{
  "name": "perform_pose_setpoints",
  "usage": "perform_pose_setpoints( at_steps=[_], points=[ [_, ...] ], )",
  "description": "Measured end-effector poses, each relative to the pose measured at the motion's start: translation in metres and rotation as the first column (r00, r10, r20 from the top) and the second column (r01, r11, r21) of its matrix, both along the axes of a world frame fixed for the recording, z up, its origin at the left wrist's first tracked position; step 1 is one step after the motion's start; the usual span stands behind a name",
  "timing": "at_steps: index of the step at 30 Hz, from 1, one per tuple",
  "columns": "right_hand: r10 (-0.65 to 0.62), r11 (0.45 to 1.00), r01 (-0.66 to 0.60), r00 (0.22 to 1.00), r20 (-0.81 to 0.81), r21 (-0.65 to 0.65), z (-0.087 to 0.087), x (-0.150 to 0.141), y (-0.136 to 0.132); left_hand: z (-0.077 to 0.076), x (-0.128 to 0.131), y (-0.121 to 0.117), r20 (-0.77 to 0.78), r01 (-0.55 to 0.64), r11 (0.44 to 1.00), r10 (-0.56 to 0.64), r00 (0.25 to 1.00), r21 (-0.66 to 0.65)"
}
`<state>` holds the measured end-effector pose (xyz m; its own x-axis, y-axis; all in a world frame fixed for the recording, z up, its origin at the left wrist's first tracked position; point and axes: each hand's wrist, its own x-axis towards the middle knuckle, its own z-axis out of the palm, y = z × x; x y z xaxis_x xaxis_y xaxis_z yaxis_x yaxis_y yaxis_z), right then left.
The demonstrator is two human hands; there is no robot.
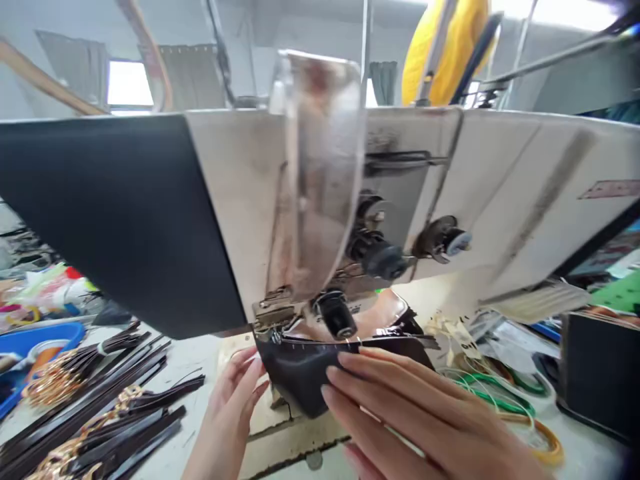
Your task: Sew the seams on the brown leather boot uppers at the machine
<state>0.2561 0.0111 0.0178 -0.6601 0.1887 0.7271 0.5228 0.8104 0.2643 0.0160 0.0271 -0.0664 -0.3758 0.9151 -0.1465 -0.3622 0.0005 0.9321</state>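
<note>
Toward six o'clock, under the head of the sewing machine (pixel 240 173), sits the dark piece (pixel 297 380), with short pale marks along its upper edge. The right hand (pixel 400 407) lies over it from five o'clock, fingers nearly straight and side by side, fingertips on its surface. The left hand (pixel 233 400) is at its left edge, thumb and forefinger narrowly spaced; with the blur, I cannot tell whether they pinch it. At eight o'clock, dark straps (pixel 130 373) with gold-coloured fittings (pixel 55 383) lie on the desk (pixel 183 347), near a blue basin (pixel 75 331). Green cord (pixel 500 393) lies around four o'clock, near a black box (pixel 597 373). Something yellow (pixel 417 63) hangs at one o'clock.
</note>
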Motion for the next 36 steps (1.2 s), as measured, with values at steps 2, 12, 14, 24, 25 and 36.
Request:
perform_pose_setpoints(
  at_steps=[2, 12, 14, 24, 25, 36],
  points=[
    [-0.117, 0.991, 0.124, 0.986, 0.118, -0.050, 0.002, -0.021, 0.012, 0.006, 0.003, 0.007, -0.020, 0.073, 0.997, -0.073, 0.997, 0.009],
    [-0.039, 0.925, 0.164, 0.939, 0.342, -0.343, 0.035, -0.023, 0.038, 0.031, 0.009, 0.010, -0.150, 0.230, 0.972, -0.234, 0.961, -0.047],
    [0.006, 0.880, 0.147, 0.948, 0.319, -0.451, 0.044, -0.022, 0.037, 0.029, 0.012, 0.013, -0.126, 0.224, 0.974, -0.225, 0.966, -0.020],
    [0.102, 0.861, 0.020, 0.972, 0.211, -0.508, 0.034, -0.023, 0.044, 0.012, 0.016, 0.022, -0.126, 0.190, 0.980, -0.197, 0.972, -0.064],
    [0.110, 0.862, 0.008, 0.973, 0.202, -0.507, 0.033, -0.023, 0.044, 0.012, 0.014, 0.022, -0.140, 0.188, 0.980, -0.196, 0.971, -0.068],
    [0.019, 0.878, 0.112, 0.963, 0.268, -0.465, 0.027, -0.028, 0.040, 0.004, -0.006, 0.033, -0.214, 0.282, 0.955, -0.295, 0.931, -0.090]
  ],
)
